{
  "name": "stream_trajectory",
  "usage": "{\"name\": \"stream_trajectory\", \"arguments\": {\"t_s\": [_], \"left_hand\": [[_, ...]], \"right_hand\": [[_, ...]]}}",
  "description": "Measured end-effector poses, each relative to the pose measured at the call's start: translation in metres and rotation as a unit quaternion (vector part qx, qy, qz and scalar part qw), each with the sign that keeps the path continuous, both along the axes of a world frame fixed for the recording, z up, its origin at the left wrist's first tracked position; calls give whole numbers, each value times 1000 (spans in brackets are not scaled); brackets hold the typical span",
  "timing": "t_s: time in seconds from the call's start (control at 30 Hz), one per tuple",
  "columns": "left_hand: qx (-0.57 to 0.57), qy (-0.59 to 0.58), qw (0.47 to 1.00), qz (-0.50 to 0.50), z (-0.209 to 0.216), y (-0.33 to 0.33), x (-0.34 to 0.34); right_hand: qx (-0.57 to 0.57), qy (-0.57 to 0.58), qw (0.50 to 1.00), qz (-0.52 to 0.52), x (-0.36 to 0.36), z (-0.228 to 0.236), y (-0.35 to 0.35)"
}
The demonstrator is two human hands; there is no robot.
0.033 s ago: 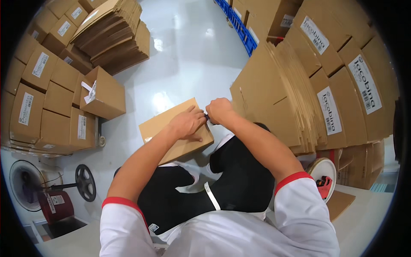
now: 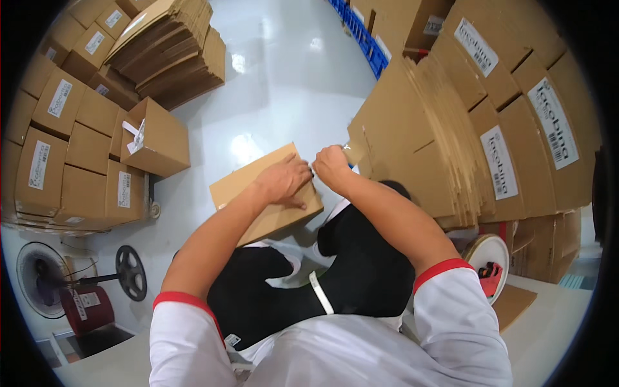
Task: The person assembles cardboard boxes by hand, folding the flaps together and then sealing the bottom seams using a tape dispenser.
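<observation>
Atop the carton [image 2: 240,186], left hand [image 2: 287,181] palm-down.

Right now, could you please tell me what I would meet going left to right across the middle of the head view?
Stacked boxes, an open box, the box under the left hand, the right hand, flattened cardboard, labelled cartons.

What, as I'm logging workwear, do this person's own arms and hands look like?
The left hand and right hand are bare, without gloves, and no watch shows on either wrist. The forearms are uncovered. Above them are short white sleeves, each edged with a red band.
</observation>
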State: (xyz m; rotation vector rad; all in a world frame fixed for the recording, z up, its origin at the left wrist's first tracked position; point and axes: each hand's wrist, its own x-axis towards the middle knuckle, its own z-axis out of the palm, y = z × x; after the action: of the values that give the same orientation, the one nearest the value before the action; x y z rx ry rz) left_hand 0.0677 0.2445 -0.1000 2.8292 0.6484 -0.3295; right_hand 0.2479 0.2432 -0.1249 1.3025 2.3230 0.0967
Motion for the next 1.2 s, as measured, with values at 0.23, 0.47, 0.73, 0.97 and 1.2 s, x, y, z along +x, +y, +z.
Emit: {"name": "stream_trajectory", "arguments": {"t_s": [0.23,0.47,0.73,0.97,1.2], "left_hand": [[78,-16,972,223,-3,19,-10],[-19,37,913,407,5,12,-26],[-63,41,882,465,-3,0,-43],[-123,45,859,494,-20,-32,-72],[-158,-395,696,578,-23,-56,-79]], "right_hand": [[27,75,992,-95,35,5,25],[-4,134,982,-130,36,29,25],[-1,169,976,-137,22,57,2],[-27,167,977,-130,15,82,-3],[-205,469,856,-77,6,88,3]]}}
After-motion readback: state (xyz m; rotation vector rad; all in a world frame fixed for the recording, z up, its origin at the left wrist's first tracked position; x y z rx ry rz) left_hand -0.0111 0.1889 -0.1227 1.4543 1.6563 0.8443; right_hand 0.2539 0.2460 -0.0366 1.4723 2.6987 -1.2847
